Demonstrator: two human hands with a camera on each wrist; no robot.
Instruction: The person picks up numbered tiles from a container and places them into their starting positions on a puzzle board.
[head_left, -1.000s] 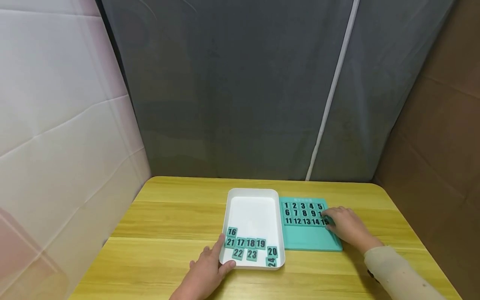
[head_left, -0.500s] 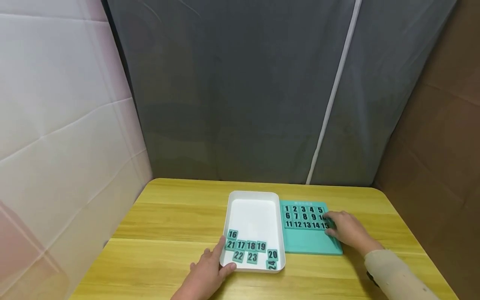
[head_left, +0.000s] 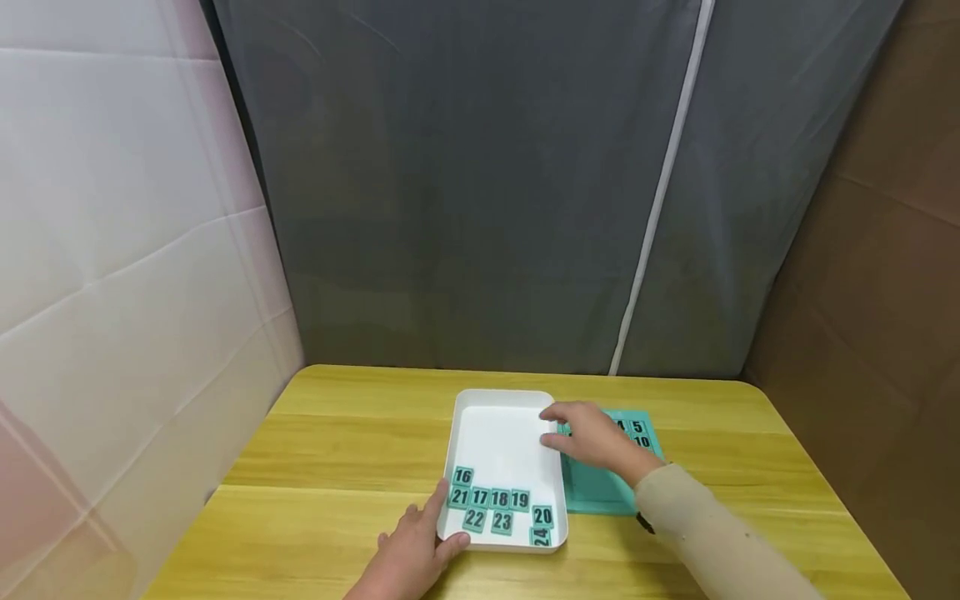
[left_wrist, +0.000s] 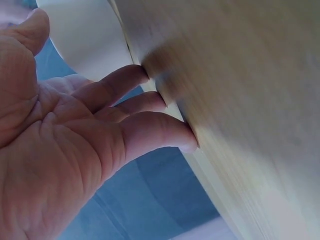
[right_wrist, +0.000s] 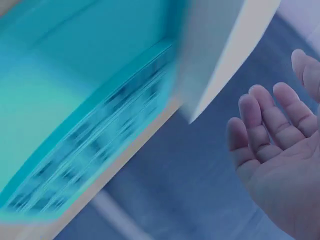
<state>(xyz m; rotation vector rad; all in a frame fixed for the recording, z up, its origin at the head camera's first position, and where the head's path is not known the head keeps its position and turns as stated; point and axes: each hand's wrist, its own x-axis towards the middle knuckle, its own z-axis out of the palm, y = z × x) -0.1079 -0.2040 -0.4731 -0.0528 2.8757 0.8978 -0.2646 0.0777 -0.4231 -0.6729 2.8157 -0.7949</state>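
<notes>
A white tray (head_left: 498, 433) holds several teal number tiles, among them 16 (head_left: 462, 477), 18 (head_left: 499, 499), 20 (head_left: 542, 516) and 24 (head_left: 541, 537), mostly in its near half. My left hand (head_left: 405, 550) rests at the tray's near left corner, index finger along the side, thumb at the front rim. In the left wrist view its other fingertips (left_wrist: 187, 140) touch the table. My right hand (head_left: 596, 437) hovers over the tray's right rim, thumb and fingers apart, holding nothing. Beneath that arm lies a teal board (head_left: 592, 496), its number rows partly hidden; 5 and 10 show.
The wooden table (head_left: 360, 433) runs back to a grey curtain (head_left: 450, 208). A white cloth wall (head_left: 135, 208) stands on the left, a brown one (head_left: 855, 250) on the right. Tray and board lie side by side.
My right hand has left the tile area at the board's right side and swung left to the tray's right rim. My left hand stays at the tray corner.
</notes>
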